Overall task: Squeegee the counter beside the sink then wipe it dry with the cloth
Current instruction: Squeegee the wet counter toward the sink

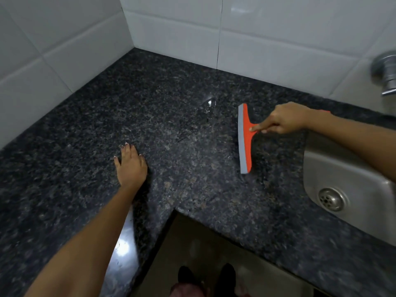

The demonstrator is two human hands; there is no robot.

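An orange squeegee (246, 138) with a grey rubber blade rests blade-down on the dark speckled granite counter (171, 116), just left of the steel sink (334, 179). My right hand (285, 118) grips its short orange handle, index finger stretched along it. Small water puddles (207, 103) glisten on the counter beyond the blade, toward the back wall. My left hand (131, 163) lies flat on the counter, fingers spread, well to the left of the squeegee. No cloth is in view.
White tiled walls (192, 35) close the counter at the back and left, meeting in a corner. A metal tap (385, 71) juts from the wall above the sink, whose drain (330, 199) shows. The counter's inner edge (177, 207) drops to the floor.
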